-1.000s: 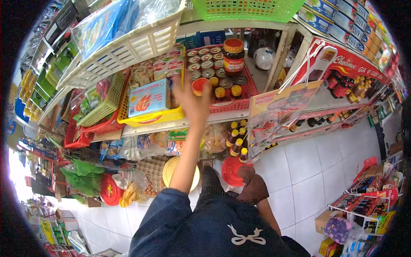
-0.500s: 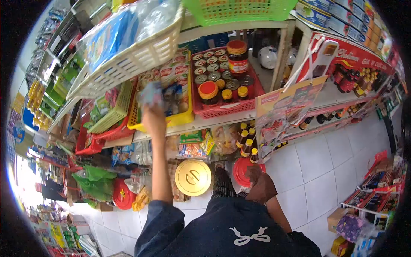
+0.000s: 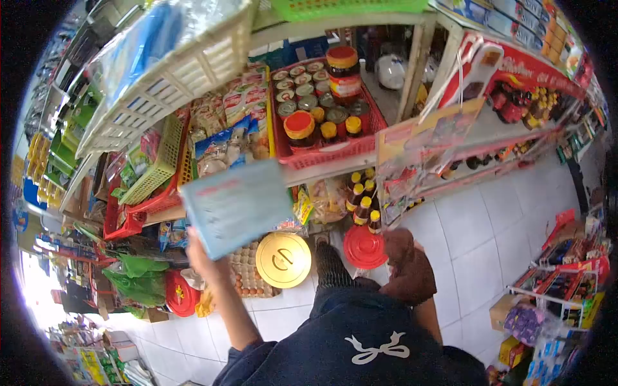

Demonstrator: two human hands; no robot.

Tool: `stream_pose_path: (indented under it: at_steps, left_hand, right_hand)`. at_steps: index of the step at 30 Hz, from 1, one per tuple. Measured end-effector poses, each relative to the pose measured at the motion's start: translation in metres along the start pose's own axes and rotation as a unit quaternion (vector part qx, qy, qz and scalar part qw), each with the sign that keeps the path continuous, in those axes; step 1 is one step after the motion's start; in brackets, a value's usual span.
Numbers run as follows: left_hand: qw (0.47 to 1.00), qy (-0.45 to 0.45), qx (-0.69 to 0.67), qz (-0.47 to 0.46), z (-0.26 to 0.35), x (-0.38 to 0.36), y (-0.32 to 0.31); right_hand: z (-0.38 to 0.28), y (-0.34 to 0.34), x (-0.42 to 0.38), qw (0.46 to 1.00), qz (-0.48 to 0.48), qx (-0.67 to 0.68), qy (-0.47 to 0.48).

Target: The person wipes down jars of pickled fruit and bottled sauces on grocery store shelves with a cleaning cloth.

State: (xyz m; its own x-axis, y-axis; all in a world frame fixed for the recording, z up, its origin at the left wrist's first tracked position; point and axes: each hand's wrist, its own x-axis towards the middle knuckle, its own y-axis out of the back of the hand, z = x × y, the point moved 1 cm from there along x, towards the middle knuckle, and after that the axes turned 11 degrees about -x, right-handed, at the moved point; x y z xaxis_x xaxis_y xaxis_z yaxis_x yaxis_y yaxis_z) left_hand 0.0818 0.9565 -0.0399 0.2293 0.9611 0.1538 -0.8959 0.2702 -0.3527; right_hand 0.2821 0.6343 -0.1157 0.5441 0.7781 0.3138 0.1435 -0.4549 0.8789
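Note:
My left hand (image 3: 205, 258) grips the lower left corner of a flat, light blue rectangular pack (image 3: 239, 207) with faint red print, blurred by motion. The pack is held in front of the shelf edge, below the yellow basket (image 3: 271, 122) of sachets and blue-and-white packets (image 3: 225, 145). A bunched brown cloth (image 3: 409, 267) is in my right hand (image 3: 419, 247), low at my right side. Most of that hand's fingers are hidden by the cloth. Beneath it, partly covered, is a red lid (image 3: 362, 247).
A red basket (image 3: 335, 153) with cans and jars sits on the shelf. A white basket (image 3: 174, 106) juts out at upper left. Below are a gold round lid (image 3: 283, 260), an egg tray (image 3: 252, 283) and several dark bottles (image 3: 362, 209). A hanging display (image 3: 418, 167) stands right.
My left hand has come back from the yellow basket toward my body, bringing the blue pack out over the shelf edge. My right hand has lifted slightly with the brown cloth.

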Motion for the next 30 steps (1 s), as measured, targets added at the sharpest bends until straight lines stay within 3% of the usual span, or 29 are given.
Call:
stream_pose_path:
  at_steps: [1,2,3,4,5,7,9,10,12,15,19,21,23,24,25,27,28,30]
  left_hand:
    - [0.995,0.041,-0.091,0.013,-0.002,-0.027,-0.034]
    - [0.992,-0.040,0.109,-0.041,-0.031,-0.043,-0.021]
    - [0.989,0.042,0.087,-0.116,-0.050,-0.058,-0.025]
    - [0.975,0.142,0.066,-0.158,-0.058,-0.076,-0.037]
    - [0.949,0.292,-0.090,-0.080,-0.061,-0.101,-0.068]
    - [0.931,0.294,0.022,-0.215,-0.067,-0.124,-0.081]
    - [0.887,0.378,-0.080,-0.253,-0.071,-0.125,-0.085]
    - [0.865,0.412,-0.092,-0.271,-0.069,-0.124,-0.088]
    - [0.818,0.480,-0.114,-0.296,-0.061,-0.123,-0.088]
    - [0.610,0.633,-0.372,-0.296,-0.107,-0.124,-0.068]
    - [0.406,0.773,-0.359,-0.330,-0.095,-0.162,-0.120]
    - [0.378,0.800,-0.331,-0.329,-0.100,-0.181,-0.128]
    - [0.438,0.787,-0.287,-0.325,-0.116,-0.192,-0.126]
    - [0.382,0.786,-0.386,-0.296,-0.120,-0.196,-0.121]
    - [0.418,0.776,-0.370,-0.294,-0.125,-0.200,-0.120]
    - [0.555,0.715,-0.294,-0.308,-0.132,-0.204,-0.127]
    - [0.614,0.679,-0.251,-0.315,-0.134,-0.206,-0.133]
    - [0.681,0.624,-0.196,-0.330,-0.136,-0.205,-0.141]
  right_hand:
    - [-0.015,0.019,0.012,0.999,-0.015,0.008,-0.036]
    - [-0.030,0.027,0.020,0.997,-0.029,0.015,-0.076]
    - [-0.027,0.011,0.024,0.935,-0.022,0.306,-0.176]
    - [-0.017,-0.019,0.024,0.783,0.002,0.566,-0.256]
    - [-0.010,-0.044,0.016,0.556,0.040,0.773,-0.302]
    - [-0.006,-0.046,-0.005,0.645,-0.015,0.696,-0.315]
    - [-0.010,-0.020,-0.009,0.728,-0.070,0.620,-0.284]
    - [-0.010,-0.003,-0.006,0.726,-0.076,0.617,-0.295]
    - [-0.013,0.010,-0.006,0.656,-0.015,0.686,-0.314]
    - [0.004,0.000,-0.010,0.510,-0.003,0.759,-0.405]
    - [0.024,0.002,-0.004,0.715,-0.046,0.570,-0.402]
    - [0.023,0.004,-0.003,0.836,-0.032,0.352,-0.420]
    - [0.018,0.005,0.002,0.905,-0.026,0.114,-0.409]
    - [0.014,-0.003,0.003,0.923,0.080,0.073,-0.369]
    - [0.013,-0.005,0.000,0.929,0.109,0.081,-0.344]
    - [0.009,0.001,0.000,0.939,0.164,0.095,-0.287]
    - [0.003,0.007,0.000,0.942,0.147,0.097,-0.285]
    - [-0.005,0.015,0.002,0.951,0.179,0.041,-0.249]
